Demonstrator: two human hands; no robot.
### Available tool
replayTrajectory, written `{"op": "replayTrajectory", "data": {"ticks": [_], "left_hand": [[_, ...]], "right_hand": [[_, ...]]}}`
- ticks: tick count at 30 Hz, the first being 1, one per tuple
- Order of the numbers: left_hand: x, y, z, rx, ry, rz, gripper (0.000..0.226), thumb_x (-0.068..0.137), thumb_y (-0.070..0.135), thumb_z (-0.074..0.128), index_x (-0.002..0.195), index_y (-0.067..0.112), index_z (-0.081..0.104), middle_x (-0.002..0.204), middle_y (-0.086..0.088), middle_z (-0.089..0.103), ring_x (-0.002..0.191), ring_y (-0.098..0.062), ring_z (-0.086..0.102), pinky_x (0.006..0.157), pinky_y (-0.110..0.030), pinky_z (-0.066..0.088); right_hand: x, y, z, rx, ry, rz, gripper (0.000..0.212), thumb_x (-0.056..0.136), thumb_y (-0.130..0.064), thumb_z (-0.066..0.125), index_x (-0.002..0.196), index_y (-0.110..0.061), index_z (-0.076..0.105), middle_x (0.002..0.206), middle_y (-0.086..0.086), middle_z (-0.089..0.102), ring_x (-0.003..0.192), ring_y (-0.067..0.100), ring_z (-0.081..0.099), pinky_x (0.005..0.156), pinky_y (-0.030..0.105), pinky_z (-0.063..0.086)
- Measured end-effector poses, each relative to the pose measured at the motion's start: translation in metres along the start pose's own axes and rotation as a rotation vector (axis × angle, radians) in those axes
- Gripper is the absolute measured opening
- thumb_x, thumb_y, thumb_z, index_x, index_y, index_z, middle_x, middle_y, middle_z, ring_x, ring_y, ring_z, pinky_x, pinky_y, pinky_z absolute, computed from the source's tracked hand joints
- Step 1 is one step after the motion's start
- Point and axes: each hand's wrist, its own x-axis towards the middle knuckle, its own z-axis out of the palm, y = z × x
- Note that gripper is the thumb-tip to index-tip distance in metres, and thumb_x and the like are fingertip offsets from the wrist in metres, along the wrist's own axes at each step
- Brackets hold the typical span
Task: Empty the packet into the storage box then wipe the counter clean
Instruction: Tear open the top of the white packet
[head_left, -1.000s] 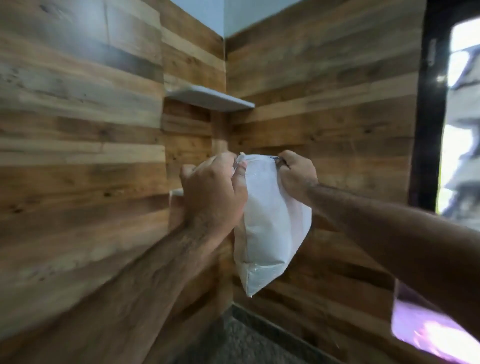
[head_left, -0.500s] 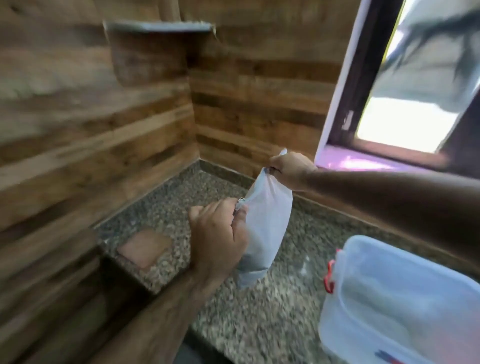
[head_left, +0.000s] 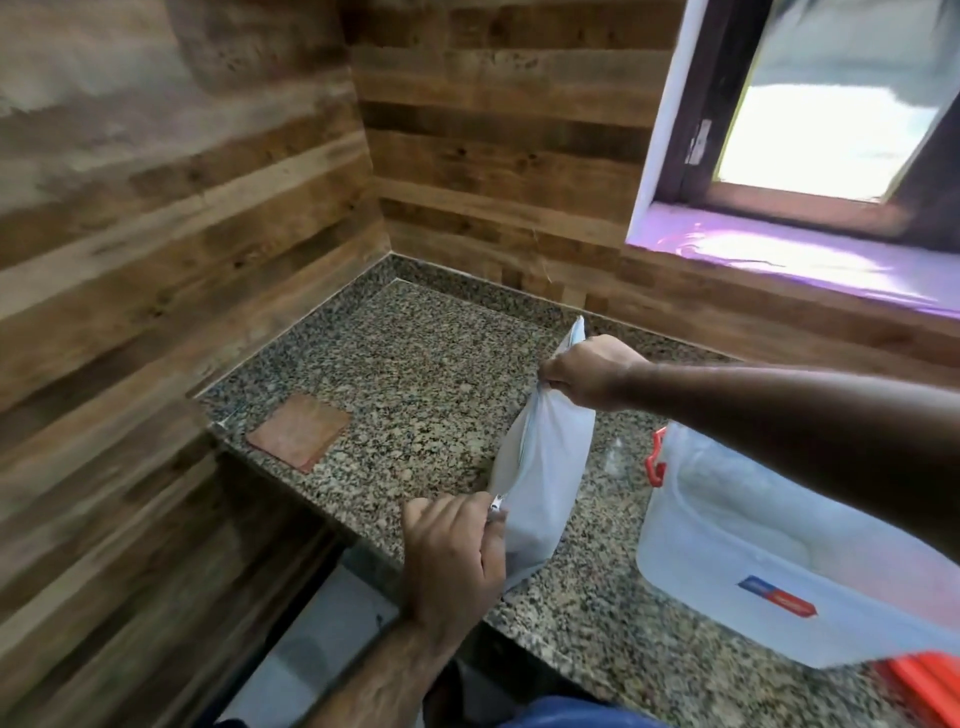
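A white packet (head_left: 545, 467) hangs above the speckled granite counter (head_left: 405, 374), stretched between both hands. My left hand (head_left: 452, 556) pinches its near top corner. Farther back, my right hand (head_left: 589, 371) grips the far top corner, and a tip of the packet sticks up past the fingers. A seam or tear line runs along the packet's top edge between the hands. The translucent storage box (head_left: 769, 561) with a red clasp (head_left: 655, 462) stands on the counter to the right, partly under my right forearm. I cannot tell whether the packet is open.
Wood-plank walls close the counter on the left and at the back. A flat reddish-brown square (head_left: 298, 439) lies near the counter's left edge. A window with a purple sill (head_left: 779, 254) sits above right. Something orange-red (head_left: 924, 686) shows at the bottom right corner.
The view has swung down from the wall to the counter. The packet came lower with both hands on it, and the left hand pulled nearer, widening the gap between the hands.
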Motion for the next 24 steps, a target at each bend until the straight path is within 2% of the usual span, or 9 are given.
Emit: {"op": "replayTrajectory", "data": {"ticks": [3,8,12,14,16,17,19,22,24], "left_hand": [[-0.018,-0.009,0.004,0.018,-0.078,0.016,0.024,0.1,0.028,0.058,0.092,0.015,0.077,0.078,0.007,0.074,0.072,-0.018,0.068,0.077,-0.033,0.033],[-0.044,-0.029,-0.005,-0.069,-0.22,-0.002,0.021,0.099,0.026,0.06,0.108,0.016,0.077,0.091,0.007,0.078,0.083,-0.017,0.07,0.08,-0.035,0.043],[-0.053,-0.035,-0.03,-0.139,-0.243,-0.082,0.024,0.105,0.033,0.057,0.108,0.02,0.077,0.089,0.011,0.076,0.084,-0.009,0.067,0.08,-0.036,0.046],[-0.049,-0.032,-0.041,-0.18,-0.229,-0.145,0.027,0.106,0.036,0.056,0.107,0.021,0.079,0.09,0.013,0.076,0.086,-0.002,0.064,0.081,-0.033,0.045],[-0.041,-0.028,-0.048,-0.219,-0.255,-0.197,0.026,0.107,0.04,0.054,0.104,0.027,0.077,0.089,0.018,0.073,0.087,0.003,0.062,0.08,-0.03,0.045],[-0.035,-0.026,-0.051,-0.226,-0.283,-0.199,0.024,0.108,0.041,0.053,0.101,0.03,0.072,0.085,0.022,0.068,0.084,0.005,0.058,0.079,-0.03,0.044],[-0.023,-0.021,-0.055,-0.204,-0.309,-0.154,0.021,0.108,0.04,0.051,0.094,0.031,0.064,0.077,0.025,0.056,0.078,0.006,0.051,0.077,-0.034,0.044],[-0.003,-0.016,-0.063,-0.149,-0.252,-0.046,0.023,0.107,0.035,0.054,0.093,0.025,0.07,0.08,0.016,0.062,0.078,-0.007,0.056,0.075,-0.038,0.044],[0.004,-0.018,-0.068,-0.17,-0.2,-0.013,0.023,0.103,0.033,0.059,0.098,0.019,0.077,0.086,0.012,0.071,0.083,-0.01,0.062,0.078,-0.036,0.045]], "right_hand": [[-0.007,0.001,0.012,-0.018,-0.005,-0.048,0.025,0.111,-0.032,0.043,0.12,-0.032,0.066,0.094,-0.002,0.076,0.071,0.026,0.066,0.065,0.036,0.061],[-0.023,-0.003,0.018,0.063,-0.031,-0.045,0.031,0.111,-0.04,0.047,0.138,-0.036,0.062,0.105,-0.001,0.079,0.084,0.025,0.076,0.07,0.038,0.064],[-0.045,-0.026,-0.003,0.098,-0.013,-0.06,0.058,0.107,-0.05,0.056,0.16,-0.033,0.043,0.123,-0.001,0.076,0.101,0.022,0.076,0.07,0.032,0.055],[-0.06,-0.048,-0.014,0.217,-0.008,-0.125,0.064,0.104,-0.056,0.058,0.161,-0.033,0.041,0.108,-0.006,0.077,0.092,0.017,0.074,0.067,0.03,0.052],[-0.076,-0.075,-0.025,0.341,-0.084,-0.248,0.078,0.095,-0.066,0.064,0.162,-0.035,0.04,0.086,-0.008,0.07,0.079,0.012,0.067,0.06,0.025,0.041],[-0.083,-0.087,-0.03,0.378,-0.123,-0.308,0.086,0.089,-0.071,0.068,0.162,-0.036,0.039,0.087,-0.013,0.068,0.078,0.01,0.064,0.059,0.025,0.037],[-0.09,-0.108,-0.034,0.429,-0.156,-0.381,0.088,0.081,-0.074,0.072,0.158,-0.038,0.046,0.099,-0.022,0.059,0.085,0.008,0.06,0.065,0.027,0.039],[-0.087,-0.124,-0.025,0.434,-0.042,-0.457,0.04,0.096,-0.059,0.067,0.125,-0.031,0.073,0.107,-0.011,0.07,0.095,0.017,0.069,0.073,0.033,0.052],[-0.084,-0.126,-0.018,0.489,0.051,-0.432,0.035,0.1,-0.052,0.057,0.103,-0.023,0.075,0.096,-0.004,0.072,0.086,0.021,0.07,0.069,0.038,0.055]]}}
